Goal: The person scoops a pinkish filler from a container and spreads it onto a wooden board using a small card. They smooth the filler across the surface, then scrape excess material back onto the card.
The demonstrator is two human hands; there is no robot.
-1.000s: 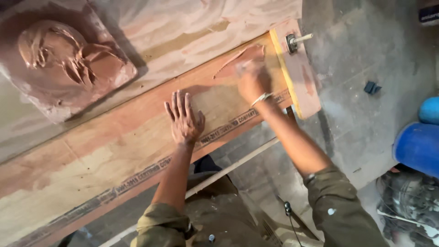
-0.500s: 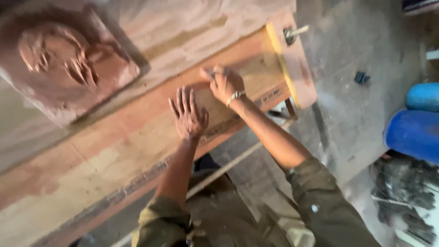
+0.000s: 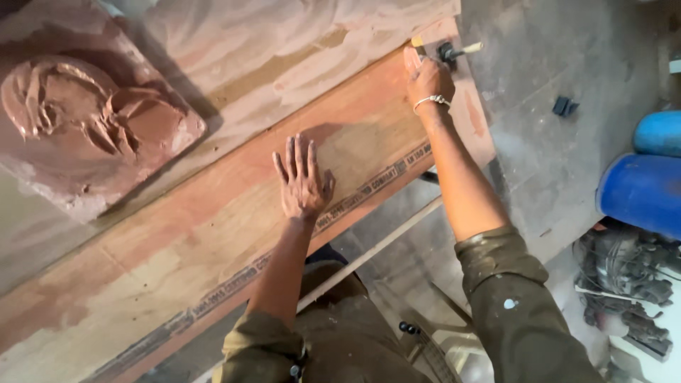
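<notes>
L hand point(image 3: 303, 183) flat on board point(image 3: 213, 213) (R hand point(image 3: 428, 79) at end).

Left hand point(image 3: 303, 181) lies flat, fingers spread; right hand point(image 3: 428, 79) reaches forward, arm extended.

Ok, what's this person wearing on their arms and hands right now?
Both hands are bare, no gloves. The right hand has a thin silver bangle at the wrist; the left hand wears nothing. Olive-green sleeves, pale-spattered, are pushed up above the elbows.

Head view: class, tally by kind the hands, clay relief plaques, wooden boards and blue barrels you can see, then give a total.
Hands: 2, left hand and right hand
Clay relief plaque: 1
Wooden board: 1
Blue barrels: 2
Total: 6
</notes>
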